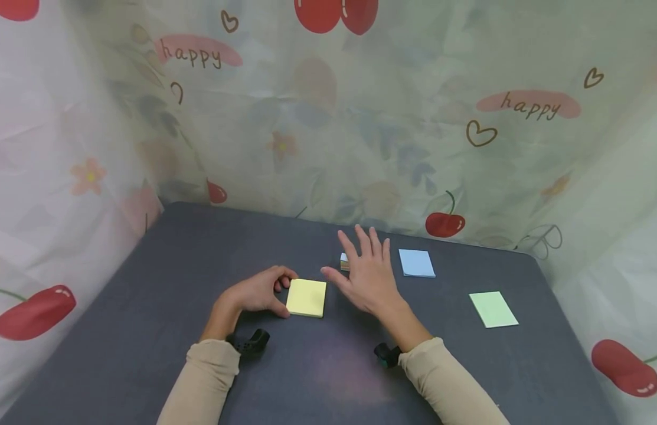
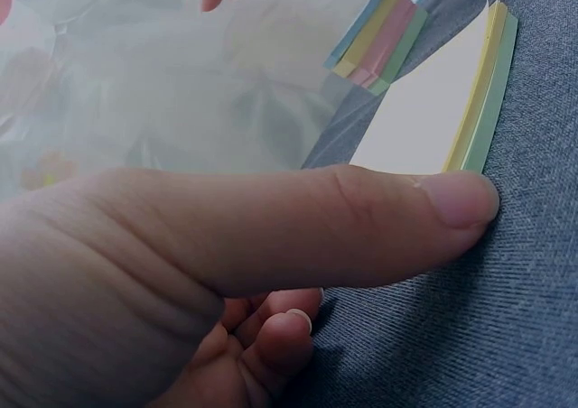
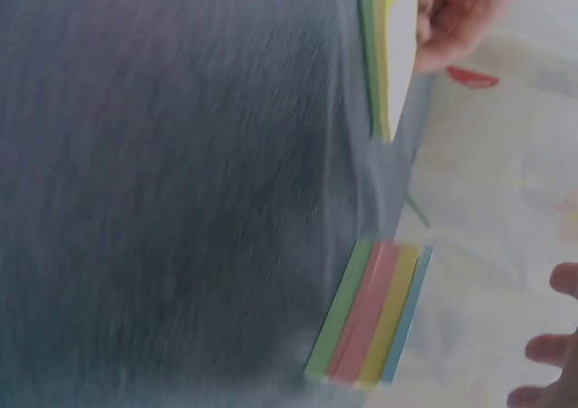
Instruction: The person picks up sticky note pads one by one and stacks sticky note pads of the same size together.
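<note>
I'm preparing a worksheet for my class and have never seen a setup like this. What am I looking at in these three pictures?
There is no robot here: you see a person's left hand and right hand. The widest picture comes from a camera on the head, looking forward and down. The other two come from cameras on the wrists, so each shows its hand's work up close. On the dark table lie a blue pad, a green pad, a yellow-topped pad with green beneath, and a small stack banded blue, yellow, pink and green. The left hand holds the yellow-topped pad by its left edge; the right hand is spread near the small stack, holding nothing.
</note>
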The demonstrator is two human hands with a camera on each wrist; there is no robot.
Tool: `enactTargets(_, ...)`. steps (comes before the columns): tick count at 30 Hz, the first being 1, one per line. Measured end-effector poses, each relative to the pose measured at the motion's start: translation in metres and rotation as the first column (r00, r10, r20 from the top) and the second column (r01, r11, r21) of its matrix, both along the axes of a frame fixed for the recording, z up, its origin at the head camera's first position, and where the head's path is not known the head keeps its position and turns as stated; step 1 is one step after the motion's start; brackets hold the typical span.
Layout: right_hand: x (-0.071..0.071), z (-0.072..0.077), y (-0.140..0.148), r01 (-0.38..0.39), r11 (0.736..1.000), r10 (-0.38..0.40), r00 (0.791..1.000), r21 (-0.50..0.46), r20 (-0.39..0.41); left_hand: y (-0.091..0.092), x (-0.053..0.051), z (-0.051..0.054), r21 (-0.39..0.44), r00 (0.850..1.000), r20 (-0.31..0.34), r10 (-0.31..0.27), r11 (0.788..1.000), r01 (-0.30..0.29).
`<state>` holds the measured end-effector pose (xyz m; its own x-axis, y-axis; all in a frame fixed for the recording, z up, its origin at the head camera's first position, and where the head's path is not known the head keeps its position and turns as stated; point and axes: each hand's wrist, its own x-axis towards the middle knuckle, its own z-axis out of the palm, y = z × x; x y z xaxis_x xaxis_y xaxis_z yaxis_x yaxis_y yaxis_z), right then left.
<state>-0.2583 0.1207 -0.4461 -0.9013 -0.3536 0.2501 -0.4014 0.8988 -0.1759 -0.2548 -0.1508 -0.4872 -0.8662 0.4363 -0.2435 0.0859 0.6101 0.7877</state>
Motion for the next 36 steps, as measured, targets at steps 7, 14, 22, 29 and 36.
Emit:
enactTargets(7, -0.012, -0.003, 0.023, 0.09, 0.995, -0.092, 0.995, 0.035, 0.033, 0.001, 0.0, 0.0, 0.011, 1.0, 0.012, 0.003, 1.0, -0.003)
enactTargets(14, -0.025, -0.008, 0.044, 0.16, 0.986, -0.163, 0.985, 0.055, 0.06, 0.001, 0.0, 0.0, 0.023, 1.0, 0.013, -0.007, 1.0, 0.006)
enactTargets(22, -0.036, -0.013, 0.069, 0.216, 0.974, -0.222, 0.97, 0.065, 0.102, 0.0, 0.001, -0.004, 0.004, 1.0, 0.001, -0.009, 1.0, 0.009)
enactTargets(29, -0.044, -0.016, 0.091, 0.25, 0.968, -0.253, 0.96, 0.038, 0.124, 0.0, 0.001, -0.005, 0.001, 1.0, 0.0, 0.002, 1.0, -0.002)
enactTargets(36, -0.051, -0.024, 0.11, 0.275, 0.961, -0.276, 0.95, 0.028, 0.143, 0.0, 0.001, -0.004, -0.005, 1.0, -0.023, -0.004, 1.0, 0.004)
